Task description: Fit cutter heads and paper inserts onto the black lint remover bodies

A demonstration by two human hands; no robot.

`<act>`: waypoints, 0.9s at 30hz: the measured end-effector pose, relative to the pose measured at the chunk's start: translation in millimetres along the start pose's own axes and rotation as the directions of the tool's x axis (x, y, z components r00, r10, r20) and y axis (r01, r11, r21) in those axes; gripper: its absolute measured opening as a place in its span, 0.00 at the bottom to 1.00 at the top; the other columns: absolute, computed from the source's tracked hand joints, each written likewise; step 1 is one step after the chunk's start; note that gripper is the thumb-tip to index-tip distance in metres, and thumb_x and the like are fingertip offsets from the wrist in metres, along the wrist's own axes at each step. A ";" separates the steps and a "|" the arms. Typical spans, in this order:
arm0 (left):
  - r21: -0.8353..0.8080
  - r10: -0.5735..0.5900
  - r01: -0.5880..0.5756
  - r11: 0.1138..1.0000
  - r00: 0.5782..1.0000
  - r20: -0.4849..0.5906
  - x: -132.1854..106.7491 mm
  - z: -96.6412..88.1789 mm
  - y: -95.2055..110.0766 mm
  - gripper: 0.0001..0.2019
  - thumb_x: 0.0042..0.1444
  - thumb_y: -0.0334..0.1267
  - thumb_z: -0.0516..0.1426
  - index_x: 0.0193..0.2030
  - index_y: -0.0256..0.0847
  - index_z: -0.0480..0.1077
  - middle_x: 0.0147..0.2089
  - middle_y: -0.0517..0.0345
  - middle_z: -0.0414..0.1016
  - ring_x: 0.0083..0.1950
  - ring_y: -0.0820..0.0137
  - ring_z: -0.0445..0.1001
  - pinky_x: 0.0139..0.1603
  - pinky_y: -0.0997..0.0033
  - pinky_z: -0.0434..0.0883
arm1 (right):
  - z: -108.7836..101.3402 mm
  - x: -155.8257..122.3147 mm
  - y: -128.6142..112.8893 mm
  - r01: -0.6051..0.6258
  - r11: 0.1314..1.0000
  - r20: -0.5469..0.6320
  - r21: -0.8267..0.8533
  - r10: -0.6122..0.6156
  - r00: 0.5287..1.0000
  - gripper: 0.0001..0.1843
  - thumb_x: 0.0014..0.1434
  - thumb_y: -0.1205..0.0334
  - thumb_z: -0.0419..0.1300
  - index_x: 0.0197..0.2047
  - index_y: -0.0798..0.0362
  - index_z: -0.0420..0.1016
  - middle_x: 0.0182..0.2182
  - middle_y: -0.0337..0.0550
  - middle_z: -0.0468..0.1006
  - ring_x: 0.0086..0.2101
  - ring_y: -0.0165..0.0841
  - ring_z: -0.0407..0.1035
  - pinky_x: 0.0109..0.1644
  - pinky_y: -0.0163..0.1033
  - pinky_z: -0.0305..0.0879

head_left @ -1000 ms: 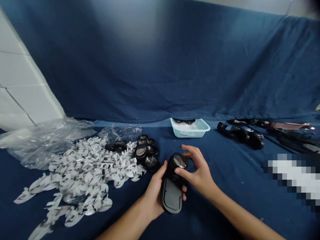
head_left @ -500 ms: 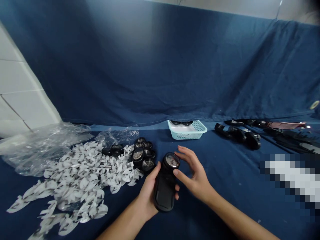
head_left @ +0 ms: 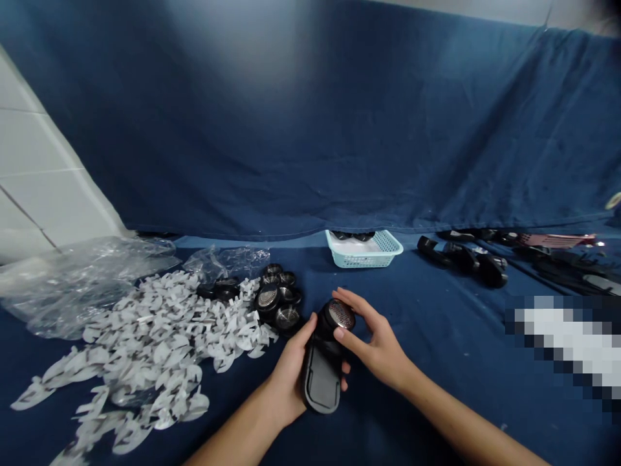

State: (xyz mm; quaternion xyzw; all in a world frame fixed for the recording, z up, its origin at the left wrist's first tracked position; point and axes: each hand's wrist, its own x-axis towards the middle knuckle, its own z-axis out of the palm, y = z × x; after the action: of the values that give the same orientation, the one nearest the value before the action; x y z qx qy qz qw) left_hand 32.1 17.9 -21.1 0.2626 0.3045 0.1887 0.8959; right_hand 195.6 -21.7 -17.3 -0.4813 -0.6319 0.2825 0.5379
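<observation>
My left hand point(head_left: 290, 374) is wrapped round the body of a black hand-held device point(head_left: 321, 382), held just above the blue cloth. The device carries a round head with a metal mesh face point(head_left: 339, 315). My right hand point(head_left: 376, 342) curls its thumb and fingers round the rim of that mesh head. Just left of my hands lies a cluster of several black round mesh heads point(head_left: 275, 299). Beyond them spreads a heap of white paper-like cut pieces point(head_left: 155, 340).
A light blue basket point(head_left: 365, 248) stands at the back by the hanging blue cloth point(head_left: 310, 129). Black device bodies point(head_left: 466, 259) and other dark parts lie at the right. Crumpled clear plastic bags point(head_left: 77, 278) sit at the left. A blurred patch covers the right edge.
The device tipped a little, its head now turned more to the right. My right hand went from loosely open beside the head to closed round its rim.
</observation>
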 end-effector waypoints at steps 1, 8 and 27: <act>-0.012 0.009 -0.009 1.000 1.000 -0.001 0.8 -1.0 -0.2 0.28 0.60 0.62 0.48 0.42 0.37 0.73 0.26 0.46 0.79 0.21 0.63 0.76 0.24 0.71 0.70 | 0.7 -0.1 0.9 -0.006 1.000 -0.005 0.025 0.007 1.000 0.31 0.58 0.55 0.64 0.64 0.42 0.61 0.60 0.46 0.69 0.60 0.44 0.62 0.65 0.56 0.55; -0.088 0.057 -0.055 0.995 0.998 0.012 3.7 -4.2 -3.2 0.29 0.62 0.60 0.47 0.41 0.34 0.74 0.26 0.47 0.78 0.21 0.64 0.76 0.23 0.71 0.69 | 3.8 -0.2 6.5 -0.059 0.995 -0.098 0.080 0.067 0.993 0.29 0.59 0.55 0.63 0.62 0.43 0.63 0.56 0.47 0.74 0.55 0.43 0.67 0.62 0.59 0.59; -0.018 0.022 -0.023 1.000 0.999 -0.025 -0.2 3.8 -3.4 0.30 0.61 0.62 0.46 0.43 0.34 0.74 0.26 0.46 0.78 0.21 0.64 0.76 0.25 0.70 0.71 | 10.4 -7.6 4.0 -0.065 0.993 -0.093 0.097 0.074 0.993 0.29 0.62 0.50 0.58 0.65 0.40 0.58 0.63 0.44 0.63 0.60 0.43 0.59 0.63 0.55 0.57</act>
State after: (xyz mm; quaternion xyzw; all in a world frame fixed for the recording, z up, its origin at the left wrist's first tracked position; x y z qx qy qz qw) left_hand 35.0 13.8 -20.4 0.2553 0.3108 0.2049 0.8923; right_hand 186.6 -25.4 -26.6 -0.4903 -0.5739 0.3069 0.5797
